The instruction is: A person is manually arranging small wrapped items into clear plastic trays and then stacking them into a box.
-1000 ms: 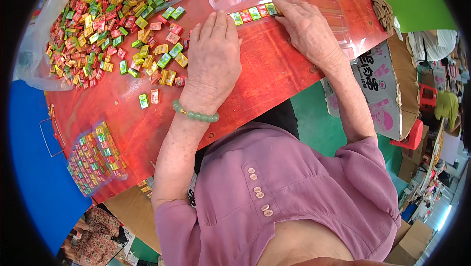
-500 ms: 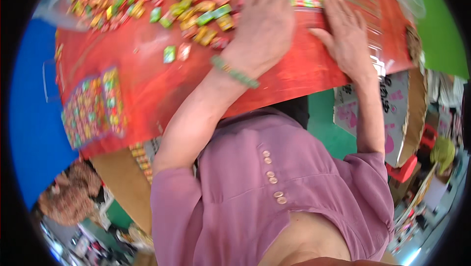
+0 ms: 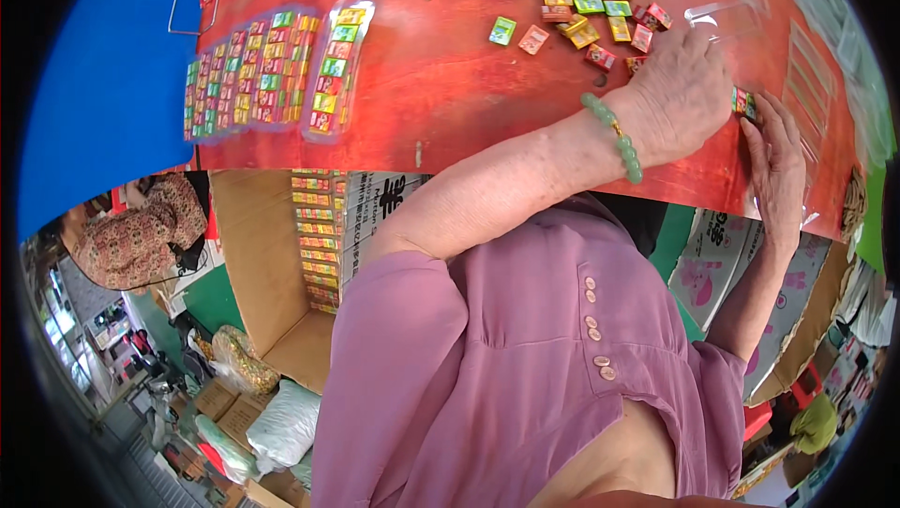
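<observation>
My left hand (image 3: 682,96), with a green bead bracelet (image 3: 626,141) at the wrist, is bent down over a clear plastic tray (image 3: 714,24) at the right of the red table. Its fingers are curled together and their tips are hidden, so what they hold cannot be made out. A short row of small coloured candy packets (image 3: 743,102) shows between my hands. At the right end of that row rests my right hand (image 3: 778,156), fingers stretched and thumb apart. Loose candy packets (image 3: 588,5) lie scattered left of my left hand.
Filled strips of packets (image 3: 248,72) lie side by side at the table's left, with one separate strip (image 3: 337,69) beside them. Empty clear trays (image 3: 808,86) are at the far right. Below the table edge stands an open cardboard box (image 3: 267,264) holding more strips.
The view has swung left, so the table contents sit further right and the big candy pile is mostly out of view. Both hands stay at the tray; my left hand's fingers are now more curled.
</observation>
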Motion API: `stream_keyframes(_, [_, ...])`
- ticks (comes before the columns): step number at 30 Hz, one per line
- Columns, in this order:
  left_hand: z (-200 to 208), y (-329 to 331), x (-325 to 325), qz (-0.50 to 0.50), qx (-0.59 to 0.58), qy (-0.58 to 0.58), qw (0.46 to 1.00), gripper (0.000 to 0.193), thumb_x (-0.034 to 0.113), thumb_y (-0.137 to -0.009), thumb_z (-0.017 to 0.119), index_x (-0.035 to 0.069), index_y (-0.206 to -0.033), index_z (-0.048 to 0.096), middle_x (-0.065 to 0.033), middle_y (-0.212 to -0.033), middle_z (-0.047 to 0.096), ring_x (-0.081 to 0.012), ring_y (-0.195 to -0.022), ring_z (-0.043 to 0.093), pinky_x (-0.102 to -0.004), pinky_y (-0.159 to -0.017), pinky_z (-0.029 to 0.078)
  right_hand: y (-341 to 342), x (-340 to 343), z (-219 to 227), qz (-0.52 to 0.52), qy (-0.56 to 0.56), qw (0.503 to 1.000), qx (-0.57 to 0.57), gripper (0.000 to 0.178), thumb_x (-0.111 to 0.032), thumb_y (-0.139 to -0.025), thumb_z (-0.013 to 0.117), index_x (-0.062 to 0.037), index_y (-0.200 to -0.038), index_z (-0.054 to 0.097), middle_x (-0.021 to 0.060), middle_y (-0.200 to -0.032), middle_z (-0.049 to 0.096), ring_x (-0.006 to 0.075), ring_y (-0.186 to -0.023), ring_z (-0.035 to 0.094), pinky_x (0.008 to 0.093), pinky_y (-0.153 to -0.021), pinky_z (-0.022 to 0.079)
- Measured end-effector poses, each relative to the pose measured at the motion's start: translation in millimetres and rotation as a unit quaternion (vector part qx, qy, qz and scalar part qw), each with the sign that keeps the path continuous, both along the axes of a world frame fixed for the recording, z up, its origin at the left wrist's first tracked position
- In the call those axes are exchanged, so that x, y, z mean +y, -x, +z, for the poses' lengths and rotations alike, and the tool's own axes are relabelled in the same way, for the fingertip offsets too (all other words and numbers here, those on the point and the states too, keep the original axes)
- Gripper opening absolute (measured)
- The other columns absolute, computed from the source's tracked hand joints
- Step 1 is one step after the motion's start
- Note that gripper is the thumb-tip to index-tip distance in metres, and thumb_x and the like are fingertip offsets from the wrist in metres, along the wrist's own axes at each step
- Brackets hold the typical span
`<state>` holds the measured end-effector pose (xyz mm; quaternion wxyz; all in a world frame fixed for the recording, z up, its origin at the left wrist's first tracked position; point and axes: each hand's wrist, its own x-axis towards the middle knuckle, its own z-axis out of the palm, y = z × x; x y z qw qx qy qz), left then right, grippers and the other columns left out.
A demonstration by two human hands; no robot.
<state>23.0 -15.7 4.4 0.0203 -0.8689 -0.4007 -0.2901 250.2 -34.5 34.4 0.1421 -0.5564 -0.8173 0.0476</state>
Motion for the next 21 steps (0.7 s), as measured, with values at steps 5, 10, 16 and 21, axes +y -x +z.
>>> stream_keyframes(5, [3.1, 7.1, -21.0, -0.014, -0.009, 0.006, 1.0, 0.016, 0.009, -0.072, 0.068, -0.002, -0.084, 0.067, -0.0126, -0.084, 0.06, -0.0273, -0.088, 0.056, -0.0383, -0.077, 0.047, 2.2, 1.0, -5.7, -0.077, 0.035, 0.994, 0.071, 0.036, -0.014, -0.1, 0.068, 0.0011, -0.132, 0.063, 0.0172, -0.13, 0.065, 0.0316, -0.116, 0.066, 0.0391, -0.099, 0.053])
stream_keyframes(10, [0.9, 15.1, -29.3, -0.008, -0.034, 0.007, 0.999, 0.014, 0.01, -0.073, 0.067, 0.0, -0.083, 0.065, -0.0115, -0.081, 0.059, -0.0258, -0.085, 0.055, -0.0366, -0.074, 0.047, 0.2, 5.1, -14.2, -0.08, 0.084, 0.978, 0.174, 0.04, -0.01, -0.101, 0.067, -0.0026, -0.14, 0.062, 0.0068, -0.118, 0.068, 0.0126, -0.101, 0.064, 0.0284, -0.094, 0.052])
stream_keyframes(16, [6.0, 45.3, -47.9, 0.0, -0.094, -0.011, 0.996, 0.013, 0.013, -0.078, 0.067, 0.002, -0.083, 0.062, -0.0102, -0.079, 0.057, -0.0257, -0.08, 0.055, -0.0365, -0.07, 0.048, 8.9, 7.0, -11.8, -0.074, 0.157, 0.906, 0.387, 0.036, 0.0, -0.098, 0.069, -0.0007, -0.134, 0.066, 0.0002, -0.105, 0.066, 0.0079, -0.094, 0.06, 0.0247, -0.087, 0.052])
stream_keyframes(21, [26.6, 100.6, -95.1, 0.092, -0.107, 0.024, 0.99, 0.024, 0.014, -0.081, 0.067, -0.002, -0.098, 0.066, -0.0116, -0.086, 0.06, -0.0279, -0.088, 0.056, -0.038, -0.076, 0.048, 77.4, 2.8, -2.8, -0.017, 0.212, 0.86, 0.464, 0.036, -0.002, -0.097, 0.071, 0.0011, -0.133, 0.066, 0.0018, -0.11, 0.067, 0.0089, -0.101, 0.062, 0.0239, -0.09, 0.05])
